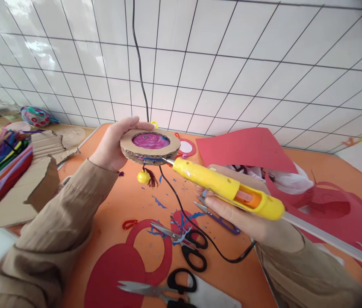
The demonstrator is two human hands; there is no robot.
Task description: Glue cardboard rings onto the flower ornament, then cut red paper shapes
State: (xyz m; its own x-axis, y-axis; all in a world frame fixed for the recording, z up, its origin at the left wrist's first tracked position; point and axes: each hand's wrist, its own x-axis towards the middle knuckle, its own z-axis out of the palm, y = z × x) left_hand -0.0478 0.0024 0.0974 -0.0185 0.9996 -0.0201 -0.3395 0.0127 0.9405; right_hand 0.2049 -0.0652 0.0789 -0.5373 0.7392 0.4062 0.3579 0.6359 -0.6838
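Note:
My left hand (113,143) grips the left edge of a round cardboard piece (126,143), raised above the orange table. A purple-pink flower pattern (150,140) shows through its round opening. From its lower edge hang a yellow bell (143,176) and a dark red tassel (152,177). My right hand (241,214) is closed round a yellow glue gun (209,177), with a clear glue stick (331,239) out of its back end. The metal nozzle (169,161) is at the right part of the cardboard's layered edge; whether it touches is unclear.
Two black-handled scissors (194,256) and purple-handled scissors (222,220) lie on the orange table (113,205) among red paper rings and blue scraps. A black cord (174,192) crosses it. Red sheets (241,145) lie right; cardboard (17,192) and colourful pipe cleaners (4,171) lie left. Behind stands a tiled wall.

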